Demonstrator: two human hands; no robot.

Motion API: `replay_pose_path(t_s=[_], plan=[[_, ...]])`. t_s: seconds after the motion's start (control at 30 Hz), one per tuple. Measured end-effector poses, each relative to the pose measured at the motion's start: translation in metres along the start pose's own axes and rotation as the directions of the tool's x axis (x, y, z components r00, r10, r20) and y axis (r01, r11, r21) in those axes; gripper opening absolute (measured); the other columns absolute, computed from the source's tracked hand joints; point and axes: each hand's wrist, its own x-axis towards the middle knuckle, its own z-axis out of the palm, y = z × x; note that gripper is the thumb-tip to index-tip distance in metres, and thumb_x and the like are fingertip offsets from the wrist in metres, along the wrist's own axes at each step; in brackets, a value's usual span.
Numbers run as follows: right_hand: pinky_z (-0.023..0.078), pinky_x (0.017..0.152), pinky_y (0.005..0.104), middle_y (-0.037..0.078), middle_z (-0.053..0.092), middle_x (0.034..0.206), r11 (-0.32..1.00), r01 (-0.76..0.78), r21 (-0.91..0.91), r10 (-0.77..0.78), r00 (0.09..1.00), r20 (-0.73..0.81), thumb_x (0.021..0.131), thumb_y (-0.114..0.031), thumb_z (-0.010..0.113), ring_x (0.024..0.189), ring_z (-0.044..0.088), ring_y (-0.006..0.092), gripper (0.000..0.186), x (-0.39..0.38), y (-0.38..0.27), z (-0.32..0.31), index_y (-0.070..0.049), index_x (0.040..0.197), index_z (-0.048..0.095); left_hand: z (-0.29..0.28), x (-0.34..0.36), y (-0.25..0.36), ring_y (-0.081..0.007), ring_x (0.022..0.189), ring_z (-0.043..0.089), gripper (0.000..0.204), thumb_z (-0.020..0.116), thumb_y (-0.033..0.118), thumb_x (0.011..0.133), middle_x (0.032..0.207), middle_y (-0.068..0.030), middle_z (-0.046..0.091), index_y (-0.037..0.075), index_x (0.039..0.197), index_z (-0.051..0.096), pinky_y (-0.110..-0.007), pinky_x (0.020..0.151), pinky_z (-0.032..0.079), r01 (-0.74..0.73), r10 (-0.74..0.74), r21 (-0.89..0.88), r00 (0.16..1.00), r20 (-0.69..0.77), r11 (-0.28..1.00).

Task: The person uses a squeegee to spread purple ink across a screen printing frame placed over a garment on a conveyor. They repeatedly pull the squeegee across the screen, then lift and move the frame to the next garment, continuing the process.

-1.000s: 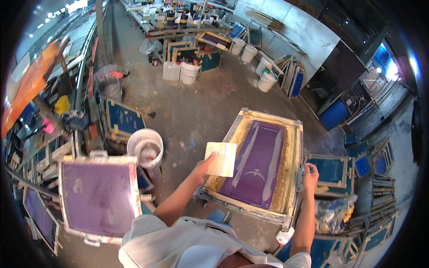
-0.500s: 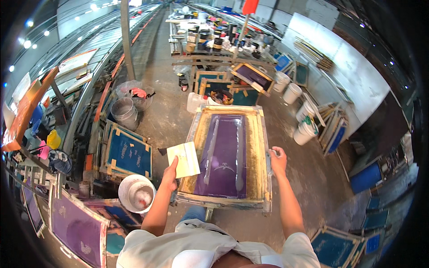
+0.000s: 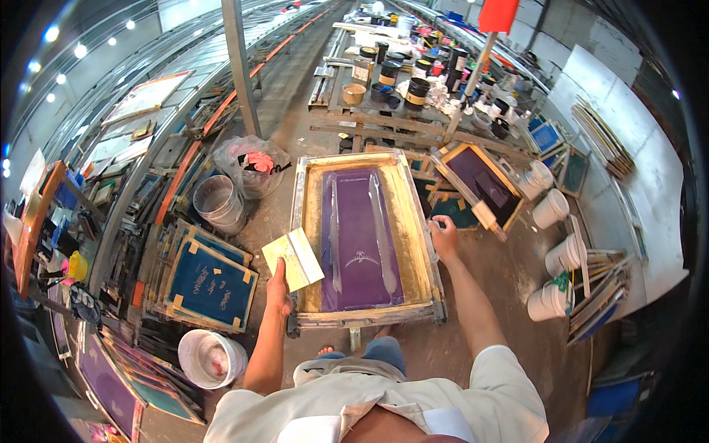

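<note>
Screen-printing frame [image 3: 360,214] with a wooden border and purple mesh lies in the middle of the view, directly in front of the person's torso, its long sides running away from the body. Two grey streaks [image 3: 381,240] run lengthwise down the mesh, and a pale skull-like motif [image 3: 360,258] sits between them toward the near end. Yellowish-brown tape or stain lines the inside of the border.

The left hand [image 3: 278,292] is at the frame's left side, its fingers grasping a pale yellow card [image 3: 293,260], thumb laid over the top face; the card is tilted and overlaps the frame's left border in the view. The right hand [image 3: 444,238] is by the right border with its fingers curled; whether they grip the edge or only rest just beside it, I cannot tell.

To the left, a teal screen [image 3: 210,284] leans with others, a white bucket [image 3: 213,359] stands nearer the person, and a grey bucket [image 3: 219,204] is beside a clear plastic bag [image 3: 235,151] with pinkish-red cloth [image 3: 258,162]. Beyond the frame, a bench [image 3: 373,118] carries jars and tubs. At the right, a dark purple screen [image 3: 480,181] leans near several white buckets [image 3: 551,210].
</note>
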Motion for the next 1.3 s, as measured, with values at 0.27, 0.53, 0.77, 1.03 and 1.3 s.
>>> replay_pose_path(t_s=[0.27,0.53,0.77,1.03,1.3], plan=[[0.052,0.074,0.0345,0.005,0.071,0.094,1.000,-0.017,0.023,0.012,0.983,0.182,0.085,-0.024,0.073,0.079,0.069,0.0178,0.021,0.205,0.123,0.070,-0.011,0.101,0.069,0.136,0.113,-0.079,-0.0210,0.123,0.059,0.064,0.065,0.044,0.098,0.139,-0.0083,0.059,0.000,0.141,0.051,-0.039,0.110,0.039,-0.148,0.142,-0.004,0.958,-0.247,0.989],[0.051,0.072,0.0409,0.011,0.070,0.099,0.998,-0.055,0.003,0.050,0.933,0.357,0.093,-0.012,0.062,0.082,0.069,0.0264,0.026,0.295,0.184,0.112,-0.013,0.119,0.061,0.153,0.185,-0.142,-0.0247,0.134,0.051,0.070,0.063,0.044,0.099,0.150,-0.0107,0.049,-0.001,0.149,0.042,-0.041,0.112,0.039,-0.156,0.141,-0.052,0.963,-0.228,0.986],[0.051,0.085,0.0533,0.022,0.067,0.118,0.980,-0.155,-0.124,0.198,0.807,0.557,0.100,-0.016,0.059,0.104,0.065,0.0438,0.036,0.323,0.215,0.126,-0.019,0.135,0.050,0.157,0.229,-0.198,-0.0245,0.123,0.060,0.061,0.060,0.042,0.101,0.140,-0.0099,0.058,0.001,0.144,0.048,-0.040,0.104,0.047,-0.203,0.203,0.034,0.920,-0.337,0.979],[0.052,0.060,0.0324,0.007,0.069,0.074,0.973,-0.075,0.218,0.020,0.970,0.241,0.096,-0.021,0.062,0.065,0.066,0.0161,0.019,0.514,0.220,0.030,-0.003,0.092,0.069,0.210,0.169,-0.159,-0.0240,0.109,0.065,0.057,0.061,0.042,0.101,0.126,-0.0108,0.063,-0.001,0.137,0.052,-0.039,0.094,0.053,-0.342,0.339,0.098,0.773,-0.536,0.935],[0.054,0.062,0.0290,0.008,0.073,0.096,0.997,0.069,-0.020,-0.061,0.963,0.263,0.092,-0.029,0.072,0.074,0.068,0.0118,0.035,0.851,0.315,0.059,-0.006,0.118,0.069,0.331,0.195,-0.159,-0.0242,0.102,0.067,0.059,0.066,0.042,0.098,0.118,-0.0128,0.065,-0.005,0.131,0.054,-0.038,0.088,0.055,-0.133,0.345,0.377,0.739,-0.579,0.917]])
